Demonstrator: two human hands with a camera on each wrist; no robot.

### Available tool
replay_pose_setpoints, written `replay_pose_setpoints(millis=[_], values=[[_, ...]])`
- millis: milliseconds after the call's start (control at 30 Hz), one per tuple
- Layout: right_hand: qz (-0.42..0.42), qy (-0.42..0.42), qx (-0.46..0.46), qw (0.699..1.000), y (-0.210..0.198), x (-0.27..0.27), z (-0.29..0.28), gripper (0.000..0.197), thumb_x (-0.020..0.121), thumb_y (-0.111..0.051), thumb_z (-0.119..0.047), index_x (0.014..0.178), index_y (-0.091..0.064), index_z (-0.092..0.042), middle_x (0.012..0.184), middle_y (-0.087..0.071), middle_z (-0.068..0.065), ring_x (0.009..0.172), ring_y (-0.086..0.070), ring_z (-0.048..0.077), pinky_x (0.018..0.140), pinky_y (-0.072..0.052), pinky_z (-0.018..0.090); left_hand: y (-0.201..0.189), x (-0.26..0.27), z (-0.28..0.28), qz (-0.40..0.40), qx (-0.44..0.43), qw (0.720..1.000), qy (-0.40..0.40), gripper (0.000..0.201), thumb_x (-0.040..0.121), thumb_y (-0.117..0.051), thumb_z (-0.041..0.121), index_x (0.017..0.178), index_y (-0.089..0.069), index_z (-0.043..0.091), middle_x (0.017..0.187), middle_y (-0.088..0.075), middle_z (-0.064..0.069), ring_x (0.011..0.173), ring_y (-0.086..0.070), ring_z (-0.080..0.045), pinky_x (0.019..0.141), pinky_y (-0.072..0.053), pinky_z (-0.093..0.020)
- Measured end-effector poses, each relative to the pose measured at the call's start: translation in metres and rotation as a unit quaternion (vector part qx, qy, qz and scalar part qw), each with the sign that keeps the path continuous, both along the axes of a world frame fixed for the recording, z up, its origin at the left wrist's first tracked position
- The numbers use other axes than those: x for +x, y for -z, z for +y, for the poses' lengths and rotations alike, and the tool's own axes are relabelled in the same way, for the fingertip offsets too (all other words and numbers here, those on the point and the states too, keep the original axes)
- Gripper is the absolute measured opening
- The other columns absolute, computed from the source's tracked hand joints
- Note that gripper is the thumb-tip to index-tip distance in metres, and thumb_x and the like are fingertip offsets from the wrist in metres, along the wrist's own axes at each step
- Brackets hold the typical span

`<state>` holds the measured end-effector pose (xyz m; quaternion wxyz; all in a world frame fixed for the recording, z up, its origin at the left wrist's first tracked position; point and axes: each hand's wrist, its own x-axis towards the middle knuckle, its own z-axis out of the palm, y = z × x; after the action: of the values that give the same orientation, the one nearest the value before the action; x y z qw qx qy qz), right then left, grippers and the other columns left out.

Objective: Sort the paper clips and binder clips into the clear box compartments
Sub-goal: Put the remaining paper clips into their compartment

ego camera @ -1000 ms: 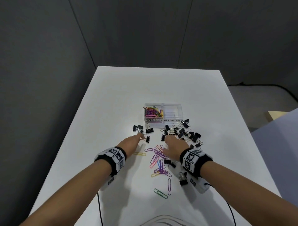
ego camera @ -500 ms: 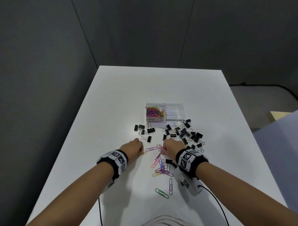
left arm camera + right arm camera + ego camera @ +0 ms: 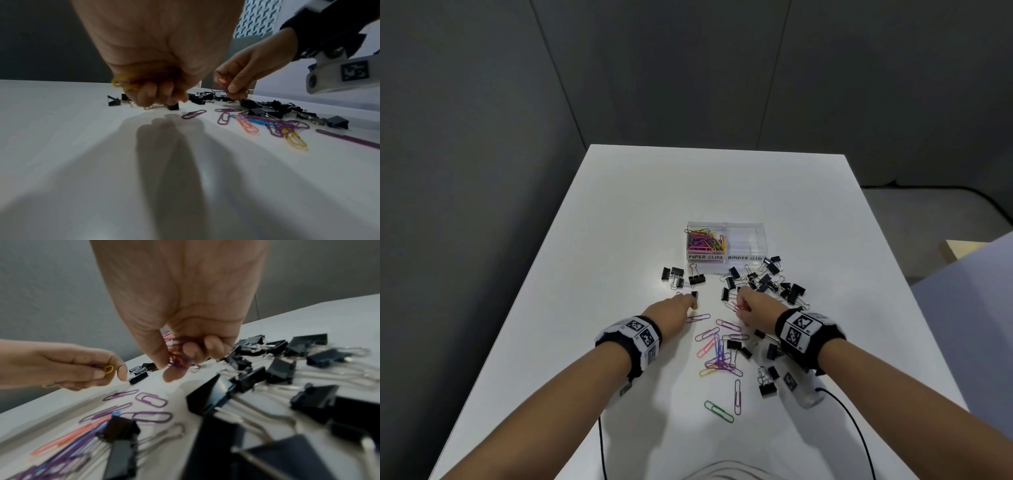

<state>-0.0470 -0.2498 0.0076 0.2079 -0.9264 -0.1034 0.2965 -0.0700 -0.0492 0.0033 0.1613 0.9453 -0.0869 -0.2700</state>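
The clear box (image 3: 746, 228) stands mid-table; its left compartment, labelled PAPER CLIPS, holds coloured paper clips (image 3: 703, 240), and the right one, labelled BINDER CLIPS, looks empty. My left hand (image 3: 674, 313) grips a bunch of yellow and purple paper clips (image 3: 127, 80) just above the table, near a small black binder clip (image 3: 694, 295). My right hand (image 3: 753, 308) pinches red and purple paper clips (image 3: 177, 359) close to the binder clip pile (image 3: 767, 282). Loose paper clips (image 3: 717, 353) lie between my wrists.
More black binder clips sit left of the box (image 3: 681, 275) and by my right wrist (image 3: 767, 380). A green paper clip (image 3: 718, 411) and a purple one (image 3: 737, 395) lie nearer me. A black cable (image 3: 852, 428) trails off the white table (image 3: 722, 185) edge.
Both hands have closed on paper clips picked from the table, drawn back a little, then moved forward again towards the box. The yellow clip that lay by my left hand is gone from the table.
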Motion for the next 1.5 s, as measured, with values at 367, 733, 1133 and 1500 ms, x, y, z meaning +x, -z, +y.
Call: replay_pose_setpoints(millis=[367,733,1133,1500], values=[[0.012,0.019,0.014,1.0,-0.004,-0.001,-0.008,0.016,0.092,-0.03,-0.002,0.094,-0.038,-0.015,0.068,-0.045,-0.001,0.059,-0.039,0.013,0.053,-0.029,0.025,0.006,0.0,-0.016,-0.022,0.068,0.997,0.043,0.055,0.085,-0.059,0.048,0.124,-0.045,0.011,0.129,-0.045,-0.007,0.111,-0.055,-0.025,0.088,-0.046,-0.036],[-0.021,-0.146,-0.093,0.985,0.005,-0.008,0.001,0.043,0.09,-0.058,-0.028,0.127,-0.041,-0.015,0.127,-0.055,0.006,0.109,-0.055,0.025,0.087,-0.043,0.032,0.01,-0.013,-0.031,-0.03,0.077,0.995,0.053,0.057,0.083,-0.063,0.045,0.124,-0.046,0.01,0.129,-0.045,-0.008,0.113,-0.054,-0.027,0.09,-0.045,-0.037],[-0.053,-0.14,-0.108,0.983,0.01,-0.008,0.019,0.022,0.093,-0.043,-0.013,0.112,-0.053,-0.006,0.116,-0.059,0.013,0.105,-0.059,0.03,0.085,-0.047,0.036,0.01,-0.005,-0.03,-0.049,0.082,0.991,0.094,0.028,0.095,-0.048,0.028,0.116,-0.057,0.011,0.122,-0.055,-0.01,0.116,-0.051,-0.026,0.09,-0.044,-0.035],[-0.053,-0.175,-0.128,0.975,0.002,-0.004,0.017,0.015,0.097,-0.035,-0.011,0.106,-0.046,-0.007,0.104,-0.055,0.013,0.083,-0.053,0.026,0.07,-0.038,0.032,0.002,0.005,-0.007,-0.067,0.094,0.988,0.106,0.029,0.099,-0.037,0.025,0.115,-0.053,0.007,0.12,-0.06,-0.012,0.111,-0.055,-0.03,0.088,-0.045,-0.038]])
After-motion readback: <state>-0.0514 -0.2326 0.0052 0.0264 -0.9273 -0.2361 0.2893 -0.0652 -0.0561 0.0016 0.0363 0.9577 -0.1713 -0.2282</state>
